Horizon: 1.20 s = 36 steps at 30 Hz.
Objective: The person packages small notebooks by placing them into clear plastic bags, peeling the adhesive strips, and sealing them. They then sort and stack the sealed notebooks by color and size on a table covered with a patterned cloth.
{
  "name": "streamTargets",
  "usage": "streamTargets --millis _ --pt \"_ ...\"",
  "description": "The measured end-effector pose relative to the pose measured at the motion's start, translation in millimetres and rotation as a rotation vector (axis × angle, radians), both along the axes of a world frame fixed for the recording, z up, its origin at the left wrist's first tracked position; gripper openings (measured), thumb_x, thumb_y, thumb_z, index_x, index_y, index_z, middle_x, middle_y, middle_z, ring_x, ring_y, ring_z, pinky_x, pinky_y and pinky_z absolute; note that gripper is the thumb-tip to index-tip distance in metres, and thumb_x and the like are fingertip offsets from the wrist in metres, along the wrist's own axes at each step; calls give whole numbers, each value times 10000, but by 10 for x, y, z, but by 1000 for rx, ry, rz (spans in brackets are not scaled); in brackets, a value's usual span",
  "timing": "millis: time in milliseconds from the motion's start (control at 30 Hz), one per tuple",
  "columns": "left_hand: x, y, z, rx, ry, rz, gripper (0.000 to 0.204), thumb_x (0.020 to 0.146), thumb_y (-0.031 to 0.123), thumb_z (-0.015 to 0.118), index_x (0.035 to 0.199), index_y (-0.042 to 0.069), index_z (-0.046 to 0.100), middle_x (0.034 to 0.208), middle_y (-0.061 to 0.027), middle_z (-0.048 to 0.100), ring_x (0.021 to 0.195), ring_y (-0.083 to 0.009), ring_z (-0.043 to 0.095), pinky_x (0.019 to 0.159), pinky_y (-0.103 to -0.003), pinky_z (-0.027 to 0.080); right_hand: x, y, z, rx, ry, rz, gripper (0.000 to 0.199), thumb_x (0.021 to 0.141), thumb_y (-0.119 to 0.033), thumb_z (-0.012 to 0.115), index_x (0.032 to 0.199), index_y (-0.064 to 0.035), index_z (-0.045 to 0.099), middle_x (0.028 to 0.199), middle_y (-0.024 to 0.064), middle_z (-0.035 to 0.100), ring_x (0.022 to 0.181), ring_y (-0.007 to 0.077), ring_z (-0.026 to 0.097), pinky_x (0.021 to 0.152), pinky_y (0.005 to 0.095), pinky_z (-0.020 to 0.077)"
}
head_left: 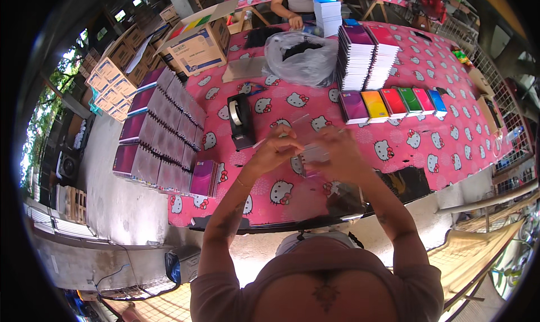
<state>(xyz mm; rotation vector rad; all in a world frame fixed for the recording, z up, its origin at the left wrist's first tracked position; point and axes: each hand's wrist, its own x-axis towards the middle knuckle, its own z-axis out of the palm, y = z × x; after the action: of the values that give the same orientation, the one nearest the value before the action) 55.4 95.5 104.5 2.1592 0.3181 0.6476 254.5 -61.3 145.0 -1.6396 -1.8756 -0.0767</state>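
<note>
Over the near middle of the table, my left hand (277, 151) has its fingers curled together at the edge of a thin piece of clear plastic film (316, 152). My right hand (342, 156), slightly blurred, grips the film from the other side. The film is see-through, so its exact shape is hard to make out. Beyond my left hand stands a black tape dispenser (242, 122) with a roll of tape. A row of small spiral notebooks (374, 106) in several colours lies beyond my right hand.
Tall stacks of purple spiral notebooks (160, 131) fill the table's left side. More notebook stacks (355, 57) stand beyond the colour row, beside a clear plastic bag (301, 57). An open carton (197, 47) is at the far left. Across the table, a person's hand (296, 22) rests near another stack.
</note>
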Motion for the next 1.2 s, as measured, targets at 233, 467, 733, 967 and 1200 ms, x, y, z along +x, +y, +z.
streamTargets --millis 233,467,733,967,1200 --pt "370 -115 194 308 39 16 135 814 99 763 938 152 772 1466 -126 444 1369 -300 373 1101 -460 310 625 -49 -756 -127 209 272 606 624 -341 895 1178 -215 683 1333 93 524 1251 292 492 1021 475 379" --pt "673 -337 -103 349 18 291 404 809 150 768 1200 182 672 1466 -206 422 1417 -368 326 1108 -477 332 543 -20 -866 -101 183 378 485 785 -337 817 1226 -175 698 1506 124 373 1382 361 388 1147 512 297" --pt "304 -238 -476 -695 266 87 618 928 289 720 1445 57 474 1390 -170 523 1296 -180 484 986 -337 464 586 355 -891 -566 1279 373 593 902 -345 724 1386 -57 537 1450 133 468 1353 230 432 1088 357 377" --pt "209 -733 -103 544 139 287 416 860 180 739 1228 16 640 1259 -134 625 1223 -261 572 959 -398 501 636 111 -650 -25 204 453 531 815 -219 769 1289 -52 599 1189 127 642 1114 269 610 968 433 453" --pt "239 -751 -207 328 147 299 327 787 94 739 1107 57 688 1157 -152 630 996 -274 617 830 -427 521 492 110 -812 -66 324 382 383 794 -157 760 1133 -68 605 916 75 650 950 312 620 871 468 457"
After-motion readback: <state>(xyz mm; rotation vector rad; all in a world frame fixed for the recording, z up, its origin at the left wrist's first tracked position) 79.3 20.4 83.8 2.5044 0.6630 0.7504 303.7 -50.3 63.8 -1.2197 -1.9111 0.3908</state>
